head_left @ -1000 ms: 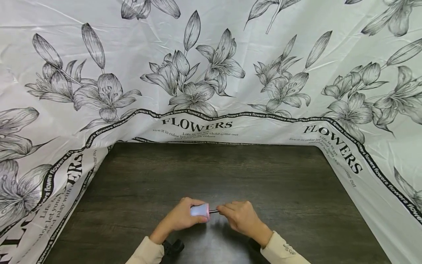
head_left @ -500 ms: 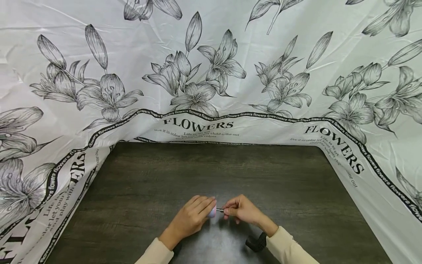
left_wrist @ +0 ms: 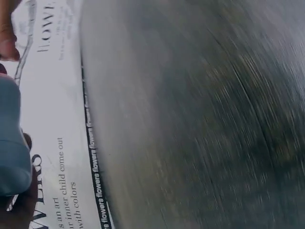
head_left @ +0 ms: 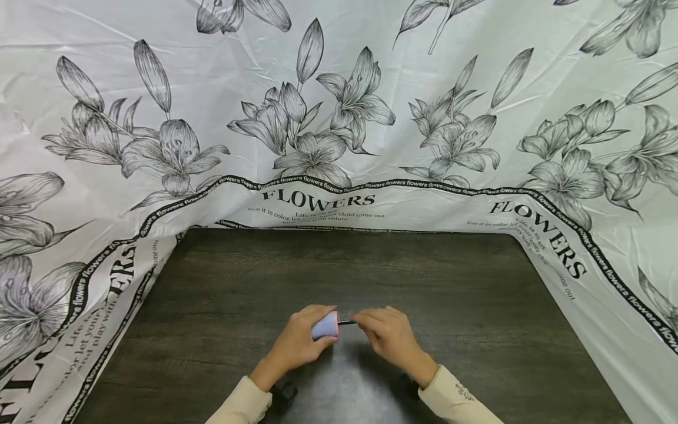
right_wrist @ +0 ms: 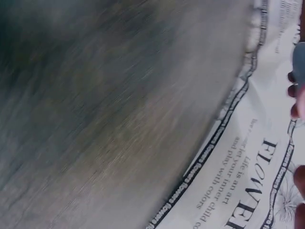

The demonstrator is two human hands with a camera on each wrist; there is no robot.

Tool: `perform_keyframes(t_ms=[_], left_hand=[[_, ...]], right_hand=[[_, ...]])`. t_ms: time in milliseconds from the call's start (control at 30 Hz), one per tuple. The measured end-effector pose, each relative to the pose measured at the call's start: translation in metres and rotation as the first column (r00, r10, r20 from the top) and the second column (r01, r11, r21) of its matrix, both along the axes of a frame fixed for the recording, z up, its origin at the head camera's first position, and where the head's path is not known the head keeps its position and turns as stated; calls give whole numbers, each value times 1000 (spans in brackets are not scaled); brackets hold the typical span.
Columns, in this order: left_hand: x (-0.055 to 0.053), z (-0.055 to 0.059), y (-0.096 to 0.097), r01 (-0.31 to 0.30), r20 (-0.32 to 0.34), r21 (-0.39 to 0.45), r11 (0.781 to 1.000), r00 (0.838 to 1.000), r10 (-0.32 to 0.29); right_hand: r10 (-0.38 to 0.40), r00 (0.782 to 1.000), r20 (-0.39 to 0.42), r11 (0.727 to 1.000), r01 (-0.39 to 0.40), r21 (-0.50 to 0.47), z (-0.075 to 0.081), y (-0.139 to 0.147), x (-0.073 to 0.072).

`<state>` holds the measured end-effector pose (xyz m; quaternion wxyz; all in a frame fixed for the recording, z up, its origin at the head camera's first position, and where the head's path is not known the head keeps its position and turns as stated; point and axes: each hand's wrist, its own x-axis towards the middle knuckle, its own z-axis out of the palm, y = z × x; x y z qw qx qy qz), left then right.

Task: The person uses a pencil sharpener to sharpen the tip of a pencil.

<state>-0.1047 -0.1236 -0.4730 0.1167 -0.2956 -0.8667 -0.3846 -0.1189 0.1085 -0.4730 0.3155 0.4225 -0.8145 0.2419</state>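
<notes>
Head view: the left hand (head_left: 296, 338) grips a smooth lavender, flared handle with a pink rim (head_left: 325, 325); from it a thin dark rod (head_left: 346, 322) spans the gap to the right hand (head_left: 389, 338), whose fingers pinch its far end. Left wrist view: the handle rests in the left hand's grasp. Right wrist view: part of the handle appears beside fingers.

Left hand (head_left: 296, 337) rolled back, lavender handle (head_left: 325, 326) uncovered again, right hand (head_left: 391, 337) turned knuckles-up, shaft (head_left: 346, 323) farther forward
</notes>
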Motion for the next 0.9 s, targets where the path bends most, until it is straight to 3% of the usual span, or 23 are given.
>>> perform_keyframes(t_ms=[33, 100, 167, 233, 367, 533, 600, 633, 667, 700, 733, 833, 900], left_hand=[[0, 2, 0, -3, 78, 26, 1000, 997, 1], [0, 5, -1, 11, 218, 66, 998, 976, -25], [-3, 8, -4, 46, 330, 90, 995, 941, -74], [-5, 12, -6, 92, 427, 108, 990, 895, -129], [-11, 15, -12, 192, 521, 205, 960, 809, -273], [-11, 16, -15, 248, 613, 365, 898, 662, -432], [-9, 17, -15, 250, 634, 391, 886, 624, -456], [-9, 18, -14, 252, 639, 395, 883, 616, -462], [-8, 19, -13, 254, 640, 393, 884, 614, -461], [-8, 20, -12, 254, 638, 376, 891, 627, -448], [-8, 21, -11, 254, 630, 344, 904, 652, -423], [-6, 24, -6, 226, 577, 200, 953, 759, -301], [-4, 26, -1, 200, 501, 69, 977, 840, -207]], right_hand=[[-6, 999, -49, 1000, 7, 15, -1, 0, 0], [-11, 993, -116, 999, 16, 43, -2, 2, -1], [-1, 986, -170, 998, 12, 64, -4, 3, -1], [10, 977, -215, 997, 8, 81, -5, 4, 0], [30, 955, -297, 997, -8, 78, -7, 3, 1], [58, 937, -345, 998, -46, 41, -11, -1, 4], [69, 938, -341, 998, -64, 25, -13, -1, 6], [73, 940, -334, 997, -70, 20, -14, -1, 7], [78, 945, -319, 997, -76, 17, -15, -1, 8], [82, 952, -295, 997, -82, 11, -15, -1, 8], [86, 961, -263, 996, -88, 7, -16, -1, 9], [86, 991, -102, 996, -88, -17, -17, 0, 10], [88, 992, 88, 995, -84, -49, -17, 1, 12]])
